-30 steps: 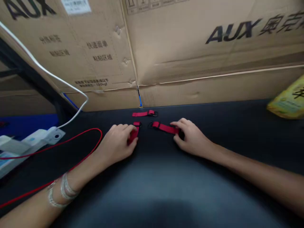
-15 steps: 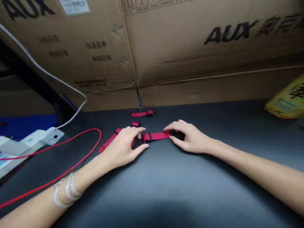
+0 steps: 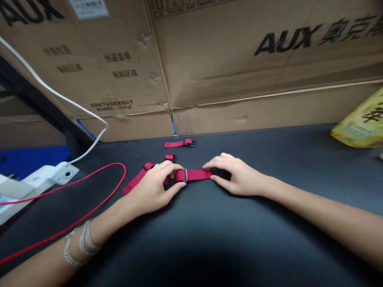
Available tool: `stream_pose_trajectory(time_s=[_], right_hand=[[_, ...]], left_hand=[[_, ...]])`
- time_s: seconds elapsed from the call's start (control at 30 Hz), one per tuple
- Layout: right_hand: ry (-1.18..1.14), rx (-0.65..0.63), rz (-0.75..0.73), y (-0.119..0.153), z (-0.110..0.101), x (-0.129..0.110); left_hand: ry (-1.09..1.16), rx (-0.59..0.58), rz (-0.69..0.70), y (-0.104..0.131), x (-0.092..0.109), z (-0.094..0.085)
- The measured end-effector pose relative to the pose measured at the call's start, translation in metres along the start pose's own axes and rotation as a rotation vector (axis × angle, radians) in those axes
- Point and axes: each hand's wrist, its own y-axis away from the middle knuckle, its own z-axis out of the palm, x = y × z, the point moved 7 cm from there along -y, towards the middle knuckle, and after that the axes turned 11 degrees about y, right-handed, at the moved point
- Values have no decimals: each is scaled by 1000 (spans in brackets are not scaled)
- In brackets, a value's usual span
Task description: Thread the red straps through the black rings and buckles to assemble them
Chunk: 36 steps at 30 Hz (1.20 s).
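Observation:
A short red webbing strap (image 3: 198, 175) lies flat on the dark table between my hands. Near its left end sits a grey slider buckle (image 3: 185, 175). My left hand (image 3: 154, 182) has thumb and forefinger at the two edges of that buckle, while its palm hides part of the straps beneath. At the strap's right end, my right hand (image 3: 235, 175) pinches the webbing between thumb and fingertips. Another red strap (image 3: 139, 179) sticks out behind my left hand. Just beyond my left fingers is a small red loop with a black ring (image 3: 170, 157).
A separate red strap with a black ring (image 3: 180, 143) lies near the cardboard boxes (image 3: 239, 99) along the back. On the left are a red cable (image 3: 98, 207), a white cable (image 3: 74, 104) and a white power strip (image 3: 36, 179). A yellow bag (image 3: 359, 123) stands at right.
My left thumb and forefinger have come onto the buckle, which now shows lighter grey. The strap and my right hand have shifted slightly left in view. The view itself has moved a little.

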Motion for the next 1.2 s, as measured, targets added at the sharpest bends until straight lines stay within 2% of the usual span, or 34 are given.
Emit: stream_pose_trajectory(time_s=[0.2, 0.33, 0.57, 0.77, 0.83, 0.93, 1.0, 1.1, 1.2], right_hand=[[8, -5, -12, 1, 1, 0], [33, -16, -7, 2, 3, 1], [32, -10, 4, 2, 2, 1], [59, -24, -2, 3, 4, 1], [73, -22, -4, 3, 4, 1], [71, -17, 35, 4, 4, 3], [61, -12, 62, 4, 4, 5], [45, 3, 81, 4, 3, 5], [26, 0, 71, 4, 2, 5]], left_hand=[[-180, -32, 21, 2, -6, 2], [-132, -19, 71, 2, -1, 0], [-118, -110, 91, 2, 5, 5], [-139, -121, 103, 2, 7, 6], [-169, -89, 113, 1, 6, 2], [-251, 14, 70, -1, 0, -10], [-316, 42, 3, -3, -8, -17], [-363, 4, -74, -5, -18, -19], [-353, -21, -85, -5, -21, -17]])
